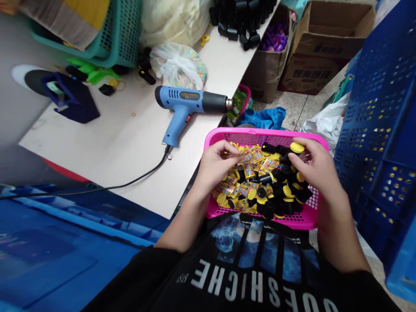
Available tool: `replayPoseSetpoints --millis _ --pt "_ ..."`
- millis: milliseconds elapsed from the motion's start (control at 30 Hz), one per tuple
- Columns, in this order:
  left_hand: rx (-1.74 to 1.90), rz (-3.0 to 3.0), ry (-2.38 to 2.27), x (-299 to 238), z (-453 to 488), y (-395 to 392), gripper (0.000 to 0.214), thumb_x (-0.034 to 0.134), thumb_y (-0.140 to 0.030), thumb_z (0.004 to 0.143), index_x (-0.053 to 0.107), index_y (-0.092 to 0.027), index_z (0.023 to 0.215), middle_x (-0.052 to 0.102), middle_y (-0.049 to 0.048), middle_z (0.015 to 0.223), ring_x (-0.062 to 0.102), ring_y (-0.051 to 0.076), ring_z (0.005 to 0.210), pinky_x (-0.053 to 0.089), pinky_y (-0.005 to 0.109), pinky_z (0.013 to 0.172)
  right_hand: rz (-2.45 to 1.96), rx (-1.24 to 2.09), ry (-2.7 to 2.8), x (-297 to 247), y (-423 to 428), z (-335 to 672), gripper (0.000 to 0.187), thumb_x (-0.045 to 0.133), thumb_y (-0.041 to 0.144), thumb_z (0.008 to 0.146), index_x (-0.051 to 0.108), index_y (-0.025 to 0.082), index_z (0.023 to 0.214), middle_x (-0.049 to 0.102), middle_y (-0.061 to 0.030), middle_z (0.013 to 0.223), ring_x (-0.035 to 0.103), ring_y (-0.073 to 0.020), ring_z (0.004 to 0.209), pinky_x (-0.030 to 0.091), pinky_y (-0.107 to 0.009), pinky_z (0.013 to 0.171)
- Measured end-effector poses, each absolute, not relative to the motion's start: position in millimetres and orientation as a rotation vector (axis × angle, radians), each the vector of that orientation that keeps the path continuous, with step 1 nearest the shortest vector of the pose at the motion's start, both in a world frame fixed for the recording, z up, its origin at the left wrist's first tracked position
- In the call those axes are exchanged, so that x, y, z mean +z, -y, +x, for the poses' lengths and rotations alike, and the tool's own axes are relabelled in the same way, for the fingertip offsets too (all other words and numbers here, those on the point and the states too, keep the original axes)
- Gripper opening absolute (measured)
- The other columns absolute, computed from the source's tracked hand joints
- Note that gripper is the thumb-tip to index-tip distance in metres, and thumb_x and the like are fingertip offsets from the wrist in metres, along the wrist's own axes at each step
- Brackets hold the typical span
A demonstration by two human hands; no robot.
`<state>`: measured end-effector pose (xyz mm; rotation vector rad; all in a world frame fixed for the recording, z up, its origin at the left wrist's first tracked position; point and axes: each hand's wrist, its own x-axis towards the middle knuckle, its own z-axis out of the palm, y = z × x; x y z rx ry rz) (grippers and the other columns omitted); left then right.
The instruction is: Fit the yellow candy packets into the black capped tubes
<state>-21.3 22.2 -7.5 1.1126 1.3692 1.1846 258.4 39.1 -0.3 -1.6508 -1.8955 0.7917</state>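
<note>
My left hand (pixel 216 164) is over the left side of a pink plastic basket (pixel 212 138), thumb and fingers pinched on a thin, partly see-through label (pixel 236 154). Over the basket's right side, my right hand (pixel 316 167) grips a small black container with a yellow lid (pixel 297 147); fingers hide part of its body. Below my hands, the basket holds many similar black containers (pixel 282 175) with yellow lids. On its left side lie pieces wrapped in yellow printed labels (pixel 250 169). The basket rests close against my black shirt.
A blue heat gun (pixel 182 106) lies on the white table (pixel 139 130) at left, its cord trailing left. A tape dispenser (pixel 71 97), a knotted plastic bag (pixel 178 65) and green baskets (pixel 126 34) are behind. Cardboard boxes (pixel 302 69) and blue crates (pixel 377 130) stand right.
</note>
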Motion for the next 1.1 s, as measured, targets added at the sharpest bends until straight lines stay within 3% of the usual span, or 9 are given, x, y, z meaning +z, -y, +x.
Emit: replayPoseSetpoints --millis 133,233,333,667,767,933,1100 --pt "1.11 1.032 -1.382 -2.6 -15.5 -23.8 0.04 0.088 -0.026 0.068 0.07 -0.019 0.102 0.063 -0.0059 0.066 0.059 0.008 0.059 0.046 0.018 0.058 -1.35 1.342 1.514 8.4 -31.8 237.8 0.038 0.08 0.038 0.079 0.063 0.025 0.111 0.073 -0.0028 0.094 0.07 -0.0193 0.083 0.057 -0.033 0.074" --pt "1.109 1.062 -1.4 -2.4 -14.0 -23.7 0.029 0.085 -0.031 0.072 0.072 -0.018 0.095 0.071 -0.0016 0.073 0.065 0.01 0.064 0.05 0.019 0.061 -1.248 1.474 1.347 9.8 -32.4 225.9 0.043 0.085 0.041 0.076 0.064 0.026 0.11 0.075 -0.001 0.092 0.071 -0.017 0.084 0.058 -0.03 0.075" --pt "1.085 1.059 -1.404 -4.0 -14.7 -21.9 0.028 0.086 -0.04 0.072 0.077 -0.017 0.085 0.079 0.0044 0.083 0.071 0.014 0.072 0.056 0.024 0.067 -1.221 1.493 1.211 6.5 -35.2 220.4 0.042 0.086 0.049 0.076 0.067 0.026 0.106 0.075 -0.0002 0.09 0.071 -0.016 0.081 0.058 -0.029 0.074" --pt "1.001 1.097 -1.31 -6.3 -12.7 -18.6 0.032 0.088 -0.05 0.071 0.086 -0.025 0.09 0.084 0.0074 0.098 0.079 0.023 0.092 0.063 0.036 0.091 -1.152 1.593 1.131 0.9 -34.7 216.7 0.038 0.083 0.055 0.079 0.076 0.026 0.101 0.077 -0.0008 0.095 0.071 -0.0157 0.079 0.06 -0.029 0.074" --pt "0.995 1.066 -1.284 -5.8 -10.9 -18.3 0.033 0.088 -0.051 0.072 0.085 -0.025 0.092 0.083 0.0079 0.101 0.079 0.023 0.093 0.063 0.036 0.091 -1.193 1.576 1.206 0.7 -34.7 215.7 0.04 0.084 0.057 0.076 0.076 0.025 0.1 0.078 -0.0017 0.094 0.071 -0.0169 0.08 0.059 -0.03 0.074" --pt "0.967 0.967 -1.175 -3.7 -7.8 -15.5 0.038 0.083 -0.054 0.077 0.084 -0.025 0.102 0.083 0.007 0.105 0.08 0.021 0.086 0.067 0.035 0.078 -1.254 1.436 1.425 -2.7 -32.6 217.7 0.038 0.082 0.05 0.08 0.076 0.025 0.108 0.077 -0.001 0.089 0.068 -0.0163 0.077 0.054 -0.031 0.074" --pt "0.994 1.12 -1.208 -0.7 -6.6 -15.3 0.027 0.083 -0.046 0.081 0.083 -0.029 0.103 0.082 0.0054 0.107 0.079 0.019 0.093 0.063 0.033 0.09 -1.225 1.392 1.498 -4.2 -29.4 216.5 0.038 0.085 0.041 0.079 0.074 0.027 0.113 0.077 -0.002 0.099 0.07 -0.0186 0.086 0.056 -0.036 0.084"
